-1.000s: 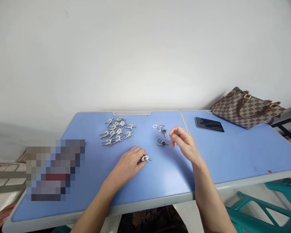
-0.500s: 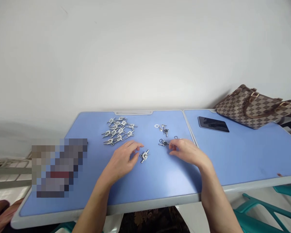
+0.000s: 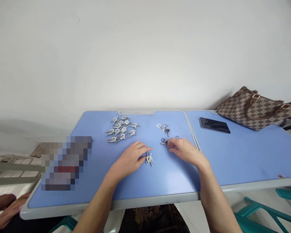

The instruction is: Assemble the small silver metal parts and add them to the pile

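My left hand [image 3: 131, 159] has its thumb and forefinger closed on one end of a small silver metal valve [image 3: 149, 158], which lies on the blue table with a thin lever sticking up. My right hand [image 3: 183, 150] is curved over a second valve with a black round centre [image 3: 166, 142]. Its fingertips reach that valve and partly cover it, while the thumb is held apart. A black rubber ring [image 3: 162, 140] lies beside this valve. Just behind are another black-centred valve [image 3: 167, 130] and a flat metal plate [image 3: 158, 126] among small loose parts.
Several silver valves [image 3: 123, 129] lie grouped at the back left. A phone [image 3: 215, 125] and a checkered handbag [image 3: 252, 111] rest on the right-hand table. A blurred-out object [image 3: 68, 163] is at left. Another person's hand [image 3: 11, 207] shows at the lower left edge.
My left hand has moved right onto the silver valve, which has turned. My right hand has shifted slightly left over the black-centred valve. The whole view has shifted slightly.
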`<state>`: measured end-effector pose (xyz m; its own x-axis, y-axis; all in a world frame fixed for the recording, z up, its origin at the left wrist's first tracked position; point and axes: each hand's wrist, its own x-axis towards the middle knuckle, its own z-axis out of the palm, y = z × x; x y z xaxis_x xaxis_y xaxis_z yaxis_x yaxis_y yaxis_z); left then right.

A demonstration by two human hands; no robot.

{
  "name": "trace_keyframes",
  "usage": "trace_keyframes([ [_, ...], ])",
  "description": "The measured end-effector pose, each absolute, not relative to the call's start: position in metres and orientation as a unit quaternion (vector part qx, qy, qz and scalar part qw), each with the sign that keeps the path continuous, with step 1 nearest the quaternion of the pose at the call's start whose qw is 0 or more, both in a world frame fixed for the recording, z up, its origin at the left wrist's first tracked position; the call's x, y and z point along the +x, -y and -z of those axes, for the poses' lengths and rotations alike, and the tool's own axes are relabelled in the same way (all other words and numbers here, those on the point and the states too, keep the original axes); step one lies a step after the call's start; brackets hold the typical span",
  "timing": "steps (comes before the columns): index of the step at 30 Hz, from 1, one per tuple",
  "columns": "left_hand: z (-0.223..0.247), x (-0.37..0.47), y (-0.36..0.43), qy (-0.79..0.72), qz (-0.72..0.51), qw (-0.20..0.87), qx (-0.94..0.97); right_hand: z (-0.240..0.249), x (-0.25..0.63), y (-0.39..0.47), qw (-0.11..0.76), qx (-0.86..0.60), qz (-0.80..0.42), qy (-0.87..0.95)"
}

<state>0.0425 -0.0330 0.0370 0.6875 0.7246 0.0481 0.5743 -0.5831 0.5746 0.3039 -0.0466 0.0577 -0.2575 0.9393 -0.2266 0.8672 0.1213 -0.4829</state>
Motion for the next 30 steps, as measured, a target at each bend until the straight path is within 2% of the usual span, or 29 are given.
trace_keyframes([
  [7,-0.045,0.042,0.038,-0.395,-0.134,0.251,0.873,-0.063,0.319,0.045,0.1,-0.624,-0.279,0.723],
  [15,-0.041,0.047,0.042,-0.315,-0.117,0.302,0.892,-0.051,0.293,0.047,0.05,-0.581,-0.241,0.776],
  [22,-0.043,0.051,0.039,-0.362,-0.1,0.296,0.878,-0.041,0.287,0.047,0.025,-0.584,-0.17,0.793],
  [30,-0.044,0.054,0.042,-0.42,-0.104,0.278,0.858,-0.045,0.287,0.048,0.018,-0.598,-0.189,0.779],
])
